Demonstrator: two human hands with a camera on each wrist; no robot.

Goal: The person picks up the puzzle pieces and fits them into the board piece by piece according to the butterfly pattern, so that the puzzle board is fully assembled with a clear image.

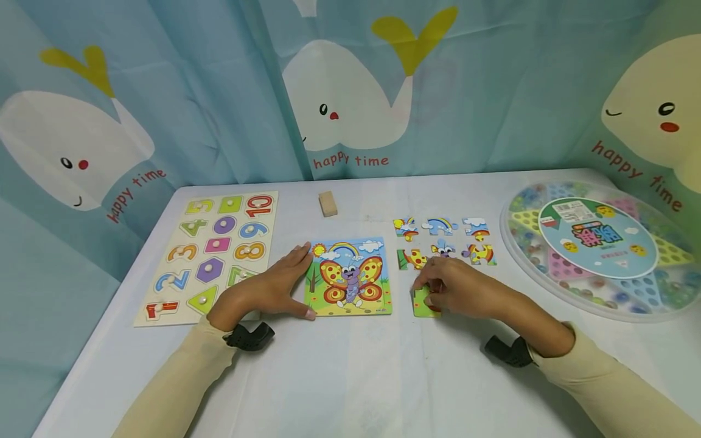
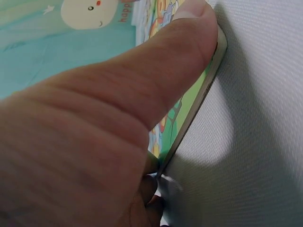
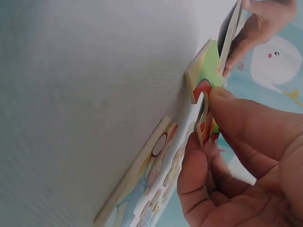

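A butterfly puzzle board (image 1: pixel 350 277) lies flat on the white table. My left hand (image 1: pixel 268 286) rests at its left side, thumb by the near corner and fingers by the far one. The left wrist view has the thumb (image 2: pixel 156 71) lying across the board's edge. Right of the board, my right hand (image 1: pixel 465 286) pinches a small jigsaw piece (image 3: pixel 202 127), tilted between thumb and fingertips. Close against it is a green jigsaw piece (image 1: pixel 420 305). Beyond that hand lie two rows of pieces, including a rainbow piece (image 1: pixel 440 225); the hand covers part of this area.
A number-and-shape peg board (image 1: pixel 188 234) is left of my left hand. Near the back lies a small wooden block (image 1: pixel 328 204). On the right sits a large round clear case (image 1: pixel 599 249) with colourful beads. A blue whale-print curtain (image 1: pixel 476 109) hangs behind.
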